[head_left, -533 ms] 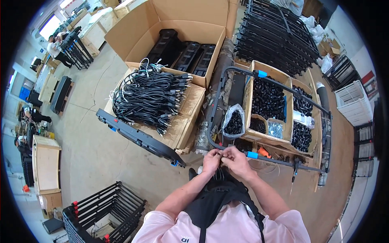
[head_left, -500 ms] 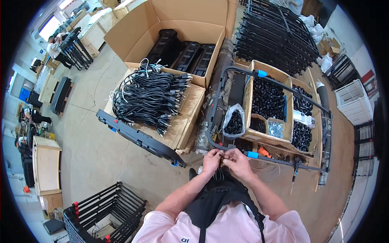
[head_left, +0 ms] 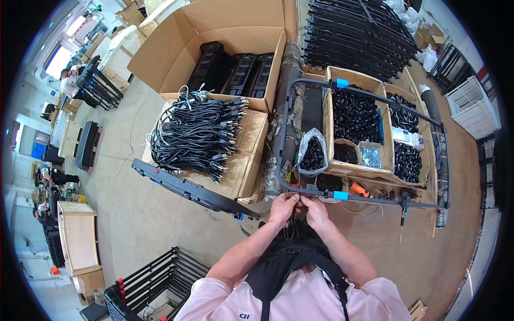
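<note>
My left hand [head_left: 284, 207] and my right hand [head_left: 314, 209] meet at the near bar of a black tubular frame [head_left: 375, 200], which has bright blue bands on it. The left fingers are pinched closed, and a thin dark cable [head_left: 290, 230] hangs in loops just below them. My right thumb and fingertips are pressed together beside them; whatever lies between is too small to make out. The frame rests around an open cardboard box [head_left: 356, 170] of small black parts. A clear plastic bag [head_left: 311, 155] of black pieces stands inside the frame, beyond my hands.
Left of me, a heap of bundled black cables [head_left: 195, 134] covers a carton, with a long black bar [head_left: 184, 185] along its near side. Behind stands a large box [head_left: 235, 24] of black moulded parts. An orange-handled tool [head_left: 360, 188] and a hanging driver [head_left: 403, 211] are at right.
My right hand has lowered and straightened beside the left, its fingers now close to the bar. The view has shifted slightly, so the boxes and frame sit a little differently.
</note>
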A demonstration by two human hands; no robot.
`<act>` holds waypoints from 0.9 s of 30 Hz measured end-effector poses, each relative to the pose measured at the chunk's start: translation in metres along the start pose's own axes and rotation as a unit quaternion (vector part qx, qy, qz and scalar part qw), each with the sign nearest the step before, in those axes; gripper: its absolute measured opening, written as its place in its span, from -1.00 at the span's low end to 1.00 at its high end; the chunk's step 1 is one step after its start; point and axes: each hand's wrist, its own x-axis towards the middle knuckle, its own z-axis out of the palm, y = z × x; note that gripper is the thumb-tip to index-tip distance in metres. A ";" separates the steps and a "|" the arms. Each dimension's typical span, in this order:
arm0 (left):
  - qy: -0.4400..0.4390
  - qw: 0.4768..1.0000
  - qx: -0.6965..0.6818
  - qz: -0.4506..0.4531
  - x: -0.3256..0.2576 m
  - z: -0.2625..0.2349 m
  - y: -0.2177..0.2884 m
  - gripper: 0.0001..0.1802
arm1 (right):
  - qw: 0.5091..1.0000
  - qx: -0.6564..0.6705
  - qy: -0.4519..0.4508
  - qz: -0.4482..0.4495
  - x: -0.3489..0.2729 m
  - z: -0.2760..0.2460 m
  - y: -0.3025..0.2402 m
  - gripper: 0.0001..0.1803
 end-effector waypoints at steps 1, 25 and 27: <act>0.001 1.000 0.002 -0.001 0.001 -0.002 -0.001 -0.78 | 1.000 0.023 0.000 0.005 0.001 0.004 0.003 -0.86; 0.038 0.967 0.140 0.210 -0.015 -0.017 -0.045 -0.68 | 0.498 -0.749 -0.208 -0.384 -0.035 0.089 -0.084 -0.82; 0.044 0.956 0.165 0.237 -0.015 -0.020 -0.054 -0.66 | 0.396 -0.827 -0.228 -0.327 -0.026 0.099 -0.083 -0.80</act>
